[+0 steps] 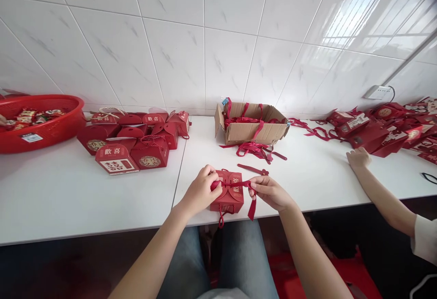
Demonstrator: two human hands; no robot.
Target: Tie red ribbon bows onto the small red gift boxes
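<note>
A small red gift box (229, 202) with gold lettering and twisted cord handles sits near the table's front edge, right before me. Across its top runs a dark red ribbon (236, 184), stretched between my two hands. At the box's left side, my left hand (204, 186) is closed in a fist-like pinch on one end of the ribbon. My right hand (269, 191) pinches the other part at the right, and a loose tail hangs below its fingers. Just behind the box lies a flat red strip (252, 169) with a flower-shaped end.
Several red boxes (150, 153) stand at the left beside a red basket (73, 128) of wrapped sweets. Behind my hands is a cardboard box (239, 133) of ribbons, with loose ribbons in front. At right, another person's hand (359, 158) rests near piled red boxes (368, 137).
</note>
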